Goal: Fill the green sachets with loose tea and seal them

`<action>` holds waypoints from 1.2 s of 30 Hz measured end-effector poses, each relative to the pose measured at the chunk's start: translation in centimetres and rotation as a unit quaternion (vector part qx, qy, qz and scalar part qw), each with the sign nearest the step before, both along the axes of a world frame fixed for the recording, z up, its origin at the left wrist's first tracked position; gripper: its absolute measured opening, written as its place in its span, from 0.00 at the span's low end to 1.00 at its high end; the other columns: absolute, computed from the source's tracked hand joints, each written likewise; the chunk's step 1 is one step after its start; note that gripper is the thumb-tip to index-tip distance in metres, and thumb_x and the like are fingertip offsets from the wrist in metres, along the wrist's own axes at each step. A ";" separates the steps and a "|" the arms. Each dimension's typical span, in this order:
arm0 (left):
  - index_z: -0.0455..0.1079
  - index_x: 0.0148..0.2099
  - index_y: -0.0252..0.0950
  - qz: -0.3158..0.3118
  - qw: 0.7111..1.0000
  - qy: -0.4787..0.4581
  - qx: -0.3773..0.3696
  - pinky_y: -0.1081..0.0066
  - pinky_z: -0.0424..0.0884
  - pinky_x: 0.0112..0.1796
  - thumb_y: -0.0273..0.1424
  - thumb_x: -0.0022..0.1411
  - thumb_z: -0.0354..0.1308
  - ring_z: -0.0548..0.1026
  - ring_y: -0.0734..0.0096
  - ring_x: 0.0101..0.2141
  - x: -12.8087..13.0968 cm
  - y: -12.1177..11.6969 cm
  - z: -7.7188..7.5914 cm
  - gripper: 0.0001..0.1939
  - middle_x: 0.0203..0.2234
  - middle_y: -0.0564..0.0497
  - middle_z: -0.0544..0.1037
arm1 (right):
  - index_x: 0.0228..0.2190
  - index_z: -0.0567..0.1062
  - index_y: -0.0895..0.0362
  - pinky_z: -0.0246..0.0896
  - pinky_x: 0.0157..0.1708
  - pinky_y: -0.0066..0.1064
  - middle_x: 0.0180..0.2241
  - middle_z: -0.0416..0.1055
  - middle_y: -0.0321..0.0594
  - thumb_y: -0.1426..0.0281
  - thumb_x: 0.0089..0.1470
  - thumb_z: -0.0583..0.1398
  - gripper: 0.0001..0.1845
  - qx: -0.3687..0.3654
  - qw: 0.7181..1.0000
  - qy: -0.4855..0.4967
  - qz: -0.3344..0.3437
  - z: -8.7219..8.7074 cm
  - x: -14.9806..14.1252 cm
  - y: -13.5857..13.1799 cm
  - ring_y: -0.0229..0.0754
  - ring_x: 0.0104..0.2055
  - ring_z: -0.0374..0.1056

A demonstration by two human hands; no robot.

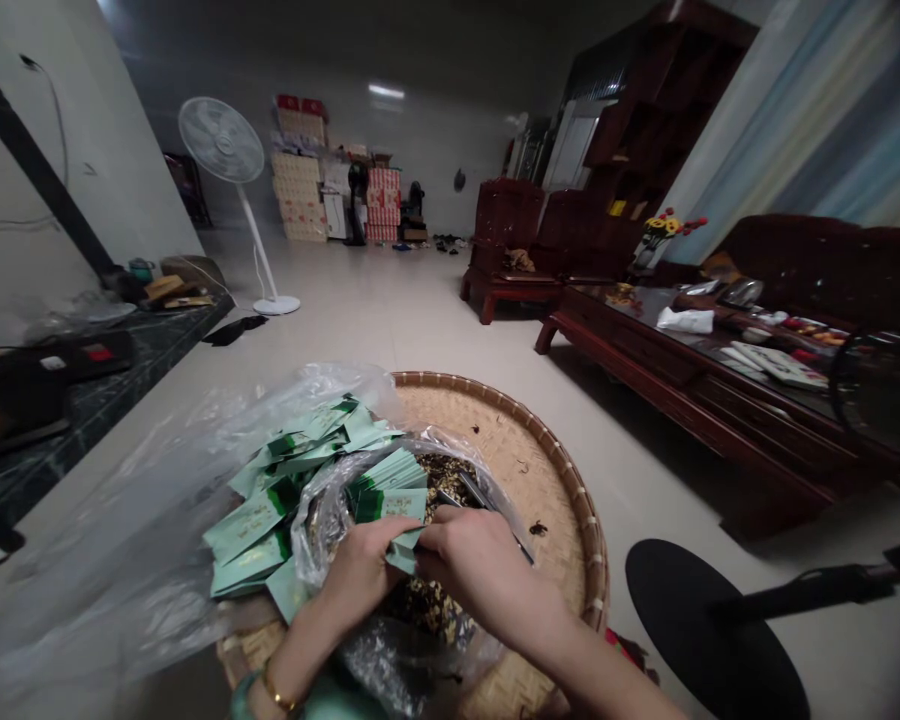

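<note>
we are pinching a small stack of green paper packets (390,510) in our left grip (356,575), pressed together above a clear plastic bag (322,520) of dried leaves (427,600). our right grip (487,580) is curling at the bag's mouth beside a metal scoop (480,503); we cannot tell if it is pinching it. a heap of more packets (251,530) is lying beside the bag, and everything is resting on a round woven tray (562,470) on the floor.
</note>
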State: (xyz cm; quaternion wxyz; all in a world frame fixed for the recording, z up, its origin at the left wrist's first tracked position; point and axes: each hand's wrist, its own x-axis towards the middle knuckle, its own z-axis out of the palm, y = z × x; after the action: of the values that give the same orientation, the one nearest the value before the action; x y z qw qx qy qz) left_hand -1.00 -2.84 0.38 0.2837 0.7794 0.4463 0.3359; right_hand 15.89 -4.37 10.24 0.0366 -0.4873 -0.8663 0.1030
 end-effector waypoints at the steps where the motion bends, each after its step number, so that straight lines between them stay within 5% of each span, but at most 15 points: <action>1: 0.75 0.47 0.37 -0.001 1.000 0.002 -0.012 0.68 0.72 0.41 0.22 0.51 0.57 0.78 0.60 0.40 0.1 -0.1 0.2 0.20 0.41 0.46 0.81 | 0.29 0.79 0.55 0.48 0.23 0.28 0.28 0.75 0.38 0.73 0.55 0.59 0.07 0.003 1.000 -0.008 0.001 -0.1 -0.1 0.1 0.39 0.28 0.70; 6: 0.78 0.38 0.35 -0.009 0.995 0.001 -0.099 0.74 0.67 0.32 0.23 0.49 0.58 0.76 0.65 0.31 0.4 -0.3 1.4 0.12 0.30 0.51 0.81 | 0.30 0.79 0.58 0.51 0.23 0.28 0.30 0.76 0.41 0.77 0.54 0.58 0.09 0.013 0.999 -0.035 0.018 -0.3 -0.1 0.5 0.41 0.28 0.72; 11: 0.78 0.31 0.32 0.022 0.991 -0.007 -0.129 0.77 0.57 0.25 0.24 0.49 0.57 0.68 0.72 0.24 0.5 -0.2 1.1 0.09 0.19 0.55 0.74 | 0.30 0.79 0.60 0.53 0.24 0.29 0.30 0.77 0.45 0.80 0.51 0.57 0.10 -0.004 0.996 -0.085 0.014 -0.1 0.1 0.7 0.44 0.31 0.73; 24: 0.79 0.37 0.32 0.023 0.978 -0.102 -0.182 0.74 0.64 0.29 0.35 0.50 0.64 0.70 0.68 0.27 0.2 -0.2 0.0 0.13 0.26 0.51 0.78 | 0.32 0.78 0.53 0.58 0.37 0.28 0.34 0.74 0.37 0.69 0.57 0.60 0.06 -0.024 0.976 0.213 0.030 -0.3 2.5 1.0 0.39 0.38 0.68; 36: 0.79 0.39 0.34 0.007 0.982 -0.099 -0.159 0.71 0.70 0.35 0.35 0.51 0.65 0.76 0.64 0.32 0.1 -0.2 0.0 0.13 0.31 0.50 0.82 | 0.29 0.76 0.56 0.57 0.34 0.28 0.29 0.72 0.37 0.67 0.60 0.56 0.11 -0.058 0.953 0.297 0.015 -0.9 2.2 1.4 0.37 0.33 0.66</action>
State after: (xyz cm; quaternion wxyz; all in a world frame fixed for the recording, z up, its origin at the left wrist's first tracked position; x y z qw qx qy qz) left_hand -0.85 -3.07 0.39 0.4444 0.6841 0.4691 0.3384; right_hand 18.13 -2.96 9.38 0.2625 -0.4232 -0.8160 0.2935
